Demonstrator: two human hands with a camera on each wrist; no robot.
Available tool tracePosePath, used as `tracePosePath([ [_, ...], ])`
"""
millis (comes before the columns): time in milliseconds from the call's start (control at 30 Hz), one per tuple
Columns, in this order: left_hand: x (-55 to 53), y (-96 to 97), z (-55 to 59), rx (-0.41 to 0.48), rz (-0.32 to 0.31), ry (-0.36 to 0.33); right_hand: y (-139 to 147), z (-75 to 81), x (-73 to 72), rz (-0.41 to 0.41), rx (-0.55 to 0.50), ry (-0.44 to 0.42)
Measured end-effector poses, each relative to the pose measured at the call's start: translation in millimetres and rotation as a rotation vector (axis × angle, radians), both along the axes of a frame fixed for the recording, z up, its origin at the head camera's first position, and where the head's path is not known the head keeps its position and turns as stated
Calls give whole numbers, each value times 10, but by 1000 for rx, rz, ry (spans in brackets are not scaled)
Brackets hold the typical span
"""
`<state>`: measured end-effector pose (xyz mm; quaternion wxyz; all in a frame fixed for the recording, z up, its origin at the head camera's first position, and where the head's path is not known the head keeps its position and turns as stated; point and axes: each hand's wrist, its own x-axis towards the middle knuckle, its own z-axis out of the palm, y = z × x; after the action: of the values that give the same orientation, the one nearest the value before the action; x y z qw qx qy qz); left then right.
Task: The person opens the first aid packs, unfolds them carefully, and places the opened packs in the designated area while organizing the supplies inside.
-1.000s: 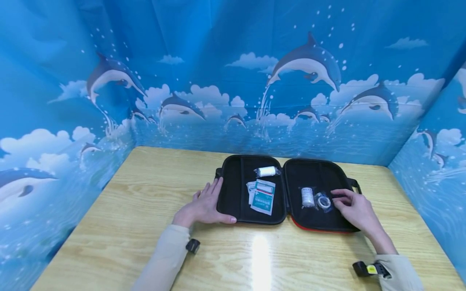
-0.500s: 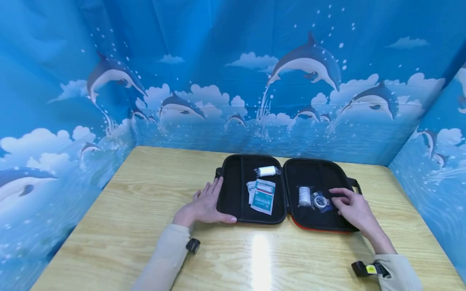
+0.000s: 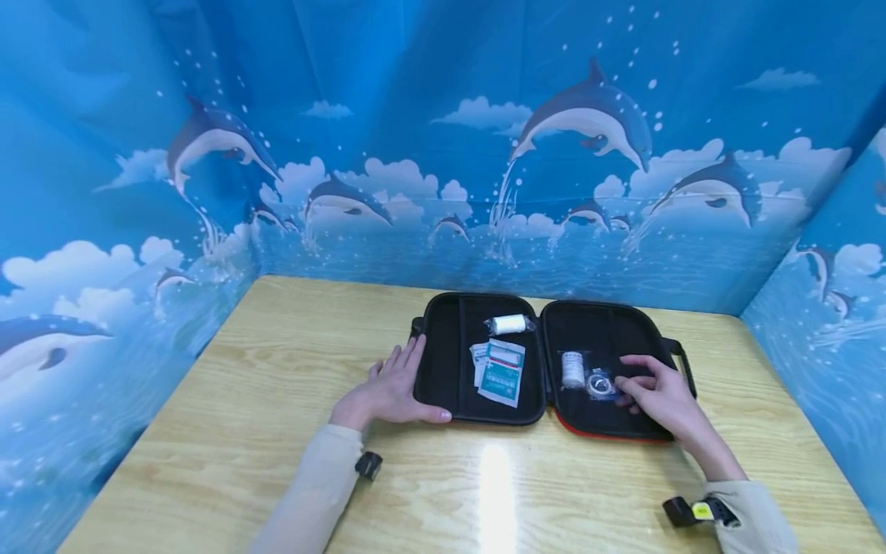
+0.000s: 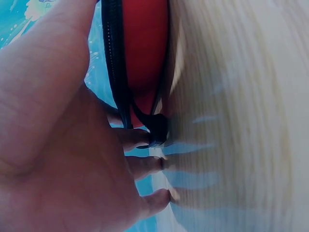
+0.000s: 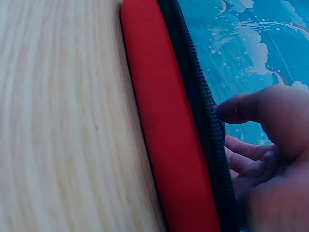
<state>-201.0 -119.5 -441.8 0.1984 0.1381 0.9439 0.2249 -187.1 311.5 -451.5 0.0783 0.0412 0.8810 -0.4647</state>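
Note:
An unzipped first-aid case, black inside and red outside, lies spread flat on the table. My left hand rests with spread fingers against its left edge, thumb along the front corner; in the left wrist view the fingers reach down beside a black strap. Over the right half, my right hand has its thumb at a bagged white tape roll, the fingers bent and apart from the thumb. A wrapped bandage roll lies just left of the tape. The right wrist view hides these items behind the case wall.
Inside the left half are a wrapped white roll and green-and-white packets. A carry handle sticks out on the right. Dolphin-printed curtains stand behind and beside the wooden table.
The tape roll and the bandage roll have slid left inside the right half. My right hand has shifted slightly left with them. The left hand stays in place.

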Motion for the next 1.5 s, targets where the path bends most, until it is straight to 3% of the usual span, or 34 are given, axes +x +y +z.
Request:
tracePosePath([
  [367, -15, 6, 5, -7, -7, 1, -7, 21, -23, 44, -91, -58],
  [733, -23, -29, 14, 5, -11, -6, -19, 82, -7, -5, 168, 27],
  [967, -21, -41, 19, 20, -13, -12, -7, 78, -18, -2, 343, 140],
  [1167, -19, -44, 22, 23, -16, -10, -43, 101, -41, 17, 367, 237],
  [1500, -28, -33, 26, 27, -3, -11, -194, 150, -98, 93, 435, 564],
])
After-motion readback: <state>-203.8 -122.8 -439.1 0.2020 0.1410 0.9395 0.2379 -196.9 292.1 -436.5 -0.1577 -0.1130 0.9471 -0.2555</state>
